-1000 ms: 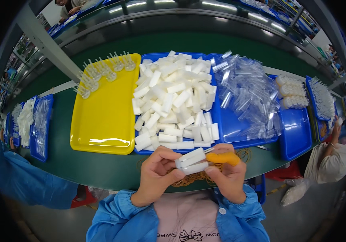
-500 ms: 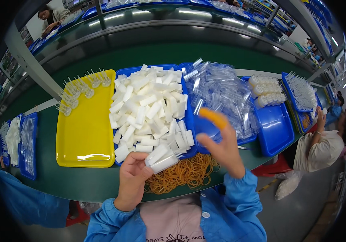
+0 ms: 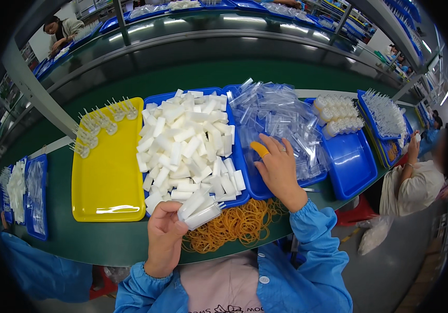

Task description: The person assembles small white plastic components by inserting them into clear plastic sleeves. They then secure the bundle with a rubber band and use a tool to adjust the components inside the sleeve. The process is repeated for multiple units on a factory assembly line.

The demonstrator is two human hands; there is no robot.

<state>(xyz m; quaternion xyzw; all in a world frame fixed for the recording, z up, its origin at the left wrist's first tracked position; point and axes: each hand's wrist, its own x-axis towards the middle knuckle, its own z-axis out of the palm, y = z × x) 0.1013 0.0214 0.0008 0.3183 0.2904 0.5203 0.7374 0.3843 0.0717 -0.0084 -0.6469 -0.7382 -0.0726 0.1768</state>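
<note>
We see on the tabletop (image 3: pixel 99 245), left to right: tray (image 3: pixel 106 177) with small pronged pieces (image 3: pixel 96 125) at its far end | tray (image 3: pixel 237 156) heaped with blocks (image 3: pixel 187 146) | tray (image 3: pixel 258 182) of clear sleeves (image 3: pixel 281 120) | empty-fronted tray (image 3: pixel 352 164) | rubber bands (image 3: pixel 239 224) in front, nearest us.

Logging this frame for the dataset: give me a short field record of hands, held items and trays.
left hand: holds a bundle of white sticks above the table edge
right hand: reaches into the clear sleeves, orange cot on one finger
middle tray: blue, heaped with loose white sticks
yellow tray: mostly bare, finished pieces at far end
rubber bands: loose pile on green table, in front of the person
</note>
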